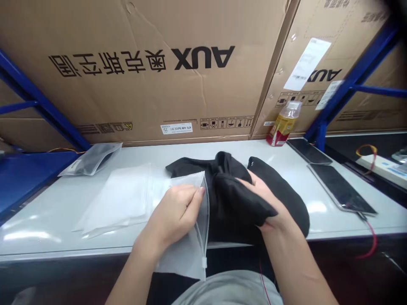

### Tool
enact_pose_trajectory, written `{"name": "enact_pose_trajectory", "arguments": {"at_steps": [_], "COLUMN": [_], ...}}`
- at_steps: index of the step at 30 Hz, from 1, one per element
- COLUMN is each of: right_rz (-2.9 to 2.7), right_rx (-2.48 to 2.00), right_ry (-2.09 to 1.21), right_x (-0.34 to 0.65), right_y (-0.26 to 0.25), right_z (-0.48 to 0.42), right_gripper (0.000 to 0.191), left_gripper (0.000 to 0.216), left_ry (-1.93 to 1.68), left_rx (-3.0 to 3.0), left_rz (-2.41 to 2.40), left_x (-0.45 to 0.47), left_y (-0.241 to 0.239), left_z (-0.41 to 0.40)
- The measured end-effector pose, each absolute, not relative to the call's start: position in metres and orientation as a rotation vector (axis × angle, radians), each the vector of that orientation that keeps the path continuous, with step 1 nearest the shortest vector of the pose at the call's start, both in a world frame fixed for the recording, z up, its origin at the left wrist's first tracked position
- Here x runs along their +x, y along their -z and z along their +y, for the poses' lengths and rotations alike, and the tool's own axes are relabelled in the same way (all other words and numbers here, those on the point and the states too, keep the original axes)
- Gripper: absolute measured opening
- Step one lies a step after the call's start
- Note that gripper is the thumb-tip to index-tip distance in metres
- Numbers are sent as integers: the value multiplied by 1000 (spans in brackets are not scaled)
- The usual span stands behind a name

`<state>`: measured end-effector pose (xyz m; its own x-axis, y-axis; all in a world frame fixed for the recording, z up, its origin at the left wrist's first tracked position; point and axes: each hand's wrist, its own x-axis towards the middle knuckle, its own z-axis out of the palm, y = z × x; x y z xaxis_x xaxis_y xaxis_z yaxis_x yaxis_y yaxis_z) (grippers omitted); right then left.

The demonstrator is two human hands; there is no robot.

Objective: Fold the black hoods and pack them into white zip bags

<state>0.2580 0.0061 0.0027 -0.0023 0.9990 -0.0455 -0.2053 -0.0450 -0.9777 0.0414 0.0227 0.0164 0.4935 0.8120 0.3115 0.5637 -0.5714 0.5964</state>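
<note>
My left hand [179,212] is closed on the edge of a frosted zip bag [181,258], its slider end hanging down past the table's front edge. The bag's zip side faces right. In my right hand [269,199] is a bunched piece of black cloth [238,197], gripped from the right with part of the fingers hidden under the fabric. More black cloth [280,186] lies on the table just behind and to the right of that hand. What kind of item the cloth is, I cannot tell.
Flat frosted bags [124,199] lie stacked at left, with a filled one [92,159] behind. A drink bottle [284,123] and two phones [341,186] [308,150] sit at right. Large cartons [152,97] and blue frame posts [41,99] stand behind the white table [63,237].
</note>
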Motion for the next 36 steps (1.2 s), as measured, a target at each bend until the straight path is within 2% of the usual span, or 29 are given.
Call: {"name": "enact_pose_trajectory", "arguments": {"at_steps": [3,5,6,7,9,11,14,17,23,30,36], "right_rz": [-1159,-1349,-1460,-1560,-1716,-1881,-2195,-2320,-2197,-2448,-2330], "right_rx": [-1238,-1373,-1414,-1439,-1439,-1340,-1045,-1001,-1336,-1031,-1247], "right_ry": [-1208,-921,-750,-577,-280,-153,-372,-522,-424,-325,-367], "right_x": [236,222,217,213,211,217,234,244,226,222,203], "right_y": [12,22,25,27,27,21,9,3,5,2,2], "right_z": [-6,-14,-17,-19,-22,-22,-22,-22,-25,-19,-17], "right_gripper": [76,84,82,75,46,26,21,38,29,18,20], "left_gripper": [47,49,50,50,50,50,50,51,50,52,51], "left_ry": [-914,-960,-971,-976,-972,-957,-913,-833,-713,-845,-889], "left_rx": [2224,2205,2200,2199,2205,2215,2235,2267,2303,2253,2248], "left_rz": [1121,1128,1119,1107,1089,1078,1044,967,852,1022,1095], "left_x": [44,42,41,39,37,36,33,31,28,41,50], "left_y": [-16,-12,-10,-7,-3,-2,-4,-9,-23,-10,-14], "left_z": [28,31,32,33,35,38,43,44,40,39,28]}}
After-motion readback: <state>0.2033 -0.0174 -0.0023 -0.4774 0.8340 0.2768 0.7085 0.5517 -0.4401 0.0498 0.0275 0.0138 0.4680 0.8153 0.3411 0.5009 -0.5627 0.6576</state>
